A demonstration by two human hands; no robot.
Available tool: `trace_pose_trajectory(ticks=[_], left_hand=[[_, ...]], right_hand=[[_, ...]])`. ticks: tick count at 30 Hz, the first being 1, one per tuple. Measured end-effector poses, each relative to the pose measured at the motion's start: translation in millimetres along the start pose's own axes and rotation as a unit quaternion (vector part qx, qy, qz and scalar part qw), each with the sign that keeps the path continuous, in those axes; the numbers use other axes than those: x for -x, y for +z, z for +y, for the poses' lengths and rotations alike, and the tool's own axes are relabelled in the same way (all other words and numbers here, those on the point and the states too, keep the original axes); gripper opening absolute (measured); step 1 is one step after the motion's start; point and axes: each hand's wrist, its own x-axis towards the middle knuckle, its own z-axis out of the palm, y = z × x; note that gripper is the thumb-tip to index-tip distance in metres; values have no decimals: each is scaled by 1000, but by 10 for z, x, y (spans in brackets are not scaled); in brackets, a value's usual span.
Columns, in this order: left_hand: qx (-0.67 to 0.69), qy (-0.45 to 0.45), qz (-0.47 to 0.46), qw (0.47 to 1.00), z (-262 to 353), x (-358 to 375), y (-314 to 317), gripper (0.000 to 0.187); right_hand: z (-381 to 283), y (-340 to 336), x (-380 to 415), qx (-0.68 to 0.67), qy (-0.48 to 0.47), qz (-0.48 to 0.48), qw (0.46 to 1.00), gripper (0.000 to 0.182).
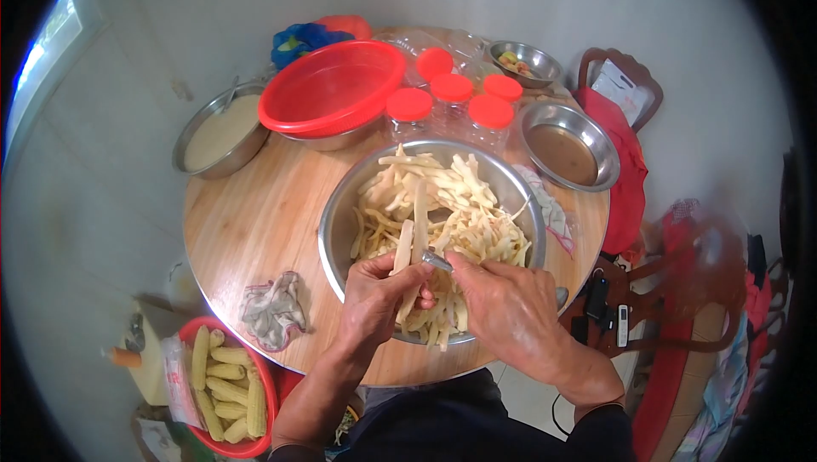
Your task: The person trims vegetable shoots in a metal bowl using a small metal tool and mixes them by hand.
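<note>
My left hand [379,296] is closed around pale yellow, split stalks [419,224], which point upward over a large steel basin [330,245]. My right hand [515,313] grips a slim metal tool [437,260] whose near end meets the stalk beside my left thumb. Its other end shows past the right side of my palm; the middle is hidden in my fist. Whole finger-thick stalks [468,181] lie piled at the back of the basin. Thinner strips [494,236] are heaped at the right and front of it.
Behind the basin stand a red plastic basin [332,88] and several red-lidded jars [452,88]. Steel bowls with liquid [221,134] flank them, the right one brown [562,154]. A crumpled glove [274,309] lies left. A red tub of corn cobs [271,402] sits lower left; a wooden chair [672,292] stands right.
</note>
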Motion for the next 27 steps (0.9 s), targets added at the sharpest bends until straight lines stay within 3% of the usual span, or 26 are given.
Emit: trace_pose_trajectory(ticks=[6,8,14,20,21,27], left_hand=[[-35,36,29,998,-53,13,44,8],[-71,94,51,992,-85,15,55,7],[-140,101,49,984,-132,29,4,7],[-224,167,14,960,-302,1,47,8],[-150,129,21,980,-265,5,98,9],[-115,80,1,990,-140,-19,66,8]], right_hand=[[-11,64,20,-4,1,-2,1000,37],[-15,86,28,-4,4,-6,1000,31],[-9,91,-18,-22,13,-49,998,21],[53,188,-178,-34,55,2,998,13],[89,189,-225,-33,55,4,998,13],[310,-157,-488,-54,69,25,996,14]])
